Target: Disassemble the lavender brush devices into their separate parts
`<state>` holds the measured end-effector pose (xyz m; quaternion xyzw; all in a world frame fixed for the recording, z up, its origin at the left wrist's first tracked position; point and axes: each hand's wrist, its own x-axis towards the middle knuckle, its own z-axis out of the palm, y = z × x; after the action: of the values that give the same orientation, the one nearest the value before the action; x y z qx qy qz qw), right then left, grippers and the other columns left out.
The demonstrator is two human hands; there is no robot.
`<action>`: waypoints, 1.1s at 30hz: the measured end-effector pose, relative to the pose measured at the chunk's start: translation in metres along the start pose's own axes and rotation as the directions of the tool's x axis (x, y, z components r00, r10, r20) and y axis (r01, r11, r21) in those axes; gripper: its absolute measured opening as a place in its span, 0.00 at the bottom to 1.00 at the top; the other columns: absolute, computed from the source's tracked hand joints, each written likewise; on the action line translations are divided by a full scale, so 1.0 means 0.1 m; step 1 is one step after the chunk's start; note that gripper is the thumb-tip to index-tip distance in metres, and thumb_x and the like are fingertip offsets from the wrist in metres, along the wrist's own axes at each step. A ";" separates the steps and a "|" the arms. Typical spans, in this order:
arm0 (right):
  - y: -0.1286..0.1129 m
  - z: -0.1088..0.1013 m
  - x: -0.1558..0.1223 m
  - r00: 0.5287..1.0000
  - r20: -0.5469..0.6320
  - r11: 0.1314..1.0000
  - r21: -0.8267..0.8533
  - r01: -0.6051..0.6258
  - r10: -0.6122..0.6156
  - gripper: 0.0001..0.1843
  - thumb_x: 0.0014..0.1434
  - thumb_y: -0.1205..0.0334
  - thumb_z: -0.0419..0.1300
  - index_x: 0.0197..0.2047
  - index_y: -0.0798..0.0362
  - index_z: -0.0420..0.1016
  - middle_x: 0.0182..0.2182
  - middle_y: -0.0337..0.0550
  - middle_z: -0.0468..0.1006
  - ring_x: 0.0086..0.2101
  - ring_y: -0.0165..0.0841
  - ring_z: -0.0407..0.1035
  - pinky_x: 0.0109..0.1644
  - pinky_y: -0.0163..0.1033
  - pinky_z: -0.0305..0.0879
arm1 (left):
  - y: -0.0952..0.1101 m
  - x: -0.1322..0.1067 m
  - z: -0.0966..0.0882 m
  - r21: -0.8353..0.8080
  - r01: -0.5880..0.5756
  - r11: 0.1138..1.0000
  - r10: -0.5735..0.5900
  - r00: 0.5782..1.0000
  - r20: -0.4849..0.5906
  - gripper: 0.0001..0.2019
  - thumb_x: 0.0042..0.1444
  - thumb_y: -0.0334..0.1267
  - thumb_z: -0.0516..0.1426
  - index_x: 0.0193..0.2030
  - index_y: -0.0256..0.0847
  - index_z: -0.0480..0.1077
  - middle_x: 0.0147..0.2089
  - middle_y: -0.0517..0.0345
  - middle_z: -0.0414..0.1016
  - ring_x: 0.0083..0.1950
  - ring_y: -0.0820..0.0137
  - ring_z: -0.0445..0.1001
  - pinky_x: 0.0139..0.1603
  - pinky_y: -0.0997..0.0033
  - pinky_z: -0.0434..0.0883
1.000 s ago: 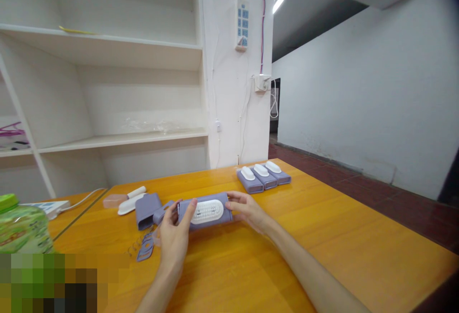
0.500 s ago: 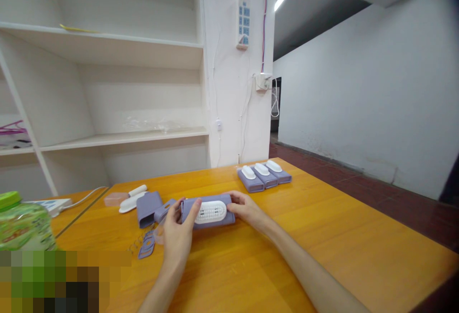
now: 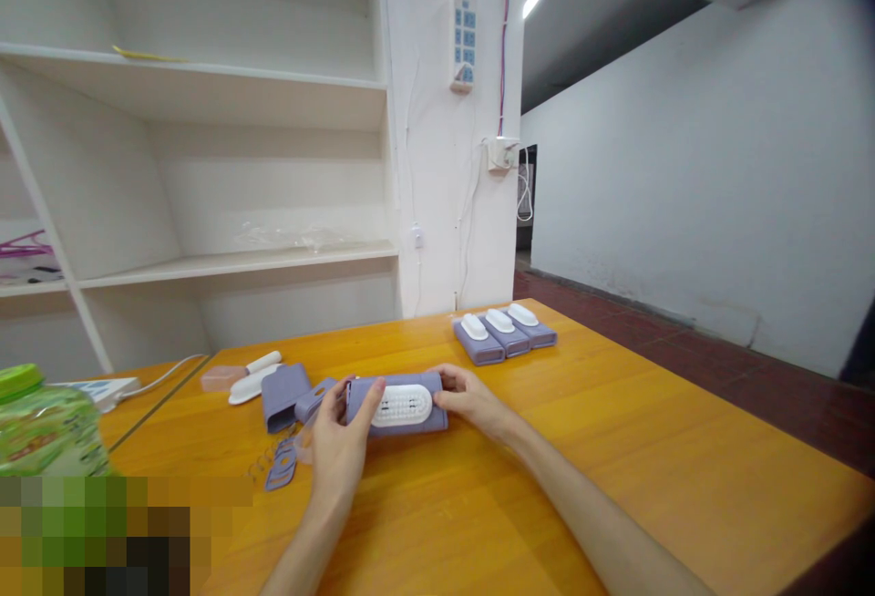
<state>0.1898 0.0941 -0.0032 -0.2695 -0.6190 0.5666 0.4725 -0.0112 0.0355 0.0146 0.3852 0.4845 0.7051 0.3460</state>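
Observation:
Both hands hold a purple plastic casing (image 3: 403,427) above the table, its side with a white oval studded piece (image 3: 405,405) turned toward me. My left hand (image 3: 343,436) grips the left end, thumb pressed on the front next to the oval. At the right end, my right hand (image 3: 471,400) has its fingertips closed on the edge. Left of my hands lie another purple casing (image 3: 283,395), a smaller purple part (image 3: 314,402), flat purple pieces (image 3: 281,468) and thin coil springs (image 3: 260,464). A clear part behind my left hand is mostly hidden.
Three purple casings with white oval tops (image 3: 500,336) stand side by side at the table's back. White parts (image 3: 252,384) and a pinkish translucent box (image 3: 222,378) lie at left. Nearby are a green-lidded jar (image 3: 47,427) and a power strip (image 3: 113,393). Shelves (image 3: 273,259) stand behind.
The casing and both hands keep nearly the same place and grip. The view has shifted very slightly.

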 end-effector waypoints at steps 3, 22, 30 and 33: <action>0.01 0.01 -0.01 1.000 -0.006 1.000 -0.009 -0.008 0.008 0.21 0.45 0.62 0.68 0.44 0.51 0.74 0.36 0.39 0.79 0.38 0.36 0.72 0.45 0.40 0.64 | -0.03 0.02 -0.02 0.014 -0.005 1.000 0.005 1.000 0.005 0.28 0.47 0.47 0.71 0.53 0.39 0.72 0.53 0.45 0.78 0.54 0.57 0.77 0.59 0.54 0.71; -0.09 0.22 -0.06 0.988 -0.121 0.995 -0.011 -0.102 0.100 0.23 0.43 0.64 0.63 0.40 0.46 0.55 0.22 0.24 0.65 0.21 0.25 0.56 0.25 0.32 0.47 | -0.02 0.08 -0.12 0.057 0.049 0.997 -0.050 0.999 0.007 0.25 0.47 0.50 0.69 0.50 0.40 0.76 0.48 0.48 0.80 0.50 0.58 0.78 0.54 0.60 0.73; -0.17 0.32 -0.05 0.986 -0.149 0.997 0.049 -0.068 0.074 0.19 0.40 0.66 0.64 0.31 0.48 0.56 0.21 0.25 0.60 0.22 0.24 0.52 0.25 0.31 0.47 | -0.04 0.19 -0.19 0.048 0.033 0.998 -0.032 0.999 -0.025 0.24 0.51 0.58 0.64 0.42 0.38 0.80 0.42 0.51 0.81 0.49 0.61 0.76 0.54 0.65 0.72; -0.26 0.33 -0.06 0.987 -0.144 0.993 0.097 -0.062 0.076 0.20 0.40 0.65 0.65 0.28 0.49 0.54 0.22 0.26 0.60 0.22 0.24 0.54 0.26 0.30 0.49 | 0.01 0.21 -0.22 -0.001 0.058 0.998 -0.058 0.998 -0.007 0.27 0.53 0.60 0.62 0.46 0.37 0.79 0.45 0.49 0.80 0.48 0.61 0.77 0.47 0.65 0.75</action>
<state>0.1685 0.0689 0.0230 -0.3098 -0.5457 0.5892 0.5090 -0.0405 0.0439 0.0147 0.3682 0.4963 0.6965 0.3647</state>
